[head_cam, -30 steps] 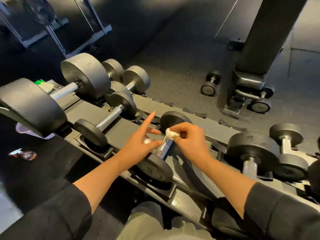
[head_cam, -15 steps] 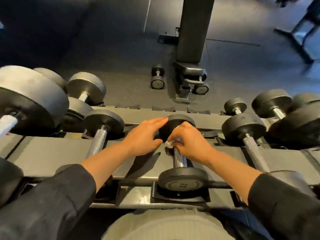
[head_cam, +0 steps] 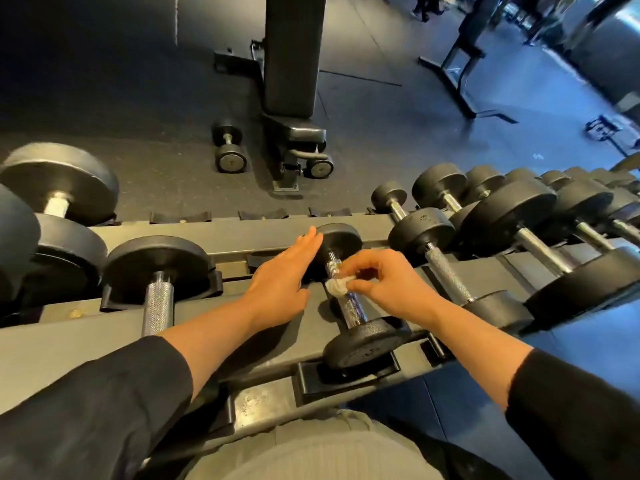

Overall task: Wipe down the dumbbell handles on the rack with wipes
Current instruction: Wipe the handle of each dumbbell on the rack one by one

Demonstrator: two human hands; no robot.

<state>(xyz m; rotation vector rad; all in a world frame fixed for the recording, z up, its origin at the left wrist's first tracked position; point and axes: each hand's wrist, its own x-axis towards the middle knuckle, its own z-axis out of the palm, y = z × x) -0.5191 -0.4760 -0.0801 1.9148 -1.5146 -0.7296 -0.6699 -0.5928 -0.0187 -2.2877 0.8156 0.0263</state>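
Note:
A small black dumbbell (head_cam: 358, 342) lies on the grey rack (head_cam: 207, 233) in front of me, its knurled steel handle (head_cam: 349, 308) running toward me. My right hand (head_cam: 384, 284) pinches a crumpled white wipe (head_cam: 337, 286) against the handle's middle. My left hand (head_cam: 284, 275) lies flat with straight fingers beside the dumbbell's far head (head_cam: 341, 239), fingertips touching its left side.
A larger dumbbell (head_cam: 157, 268) sits to the left and several more (head_cam: 446, 268) line the rack to the right. Behind the rack stand a black bench (head_cam: 291, 64) and a small dumbbell (head_cam: 228, 148) on the dark floor.
My right hand slid the wipe down the handle toward me, away from the far head. My left hand flattened its fingers against that head. The camera tilted up and right.

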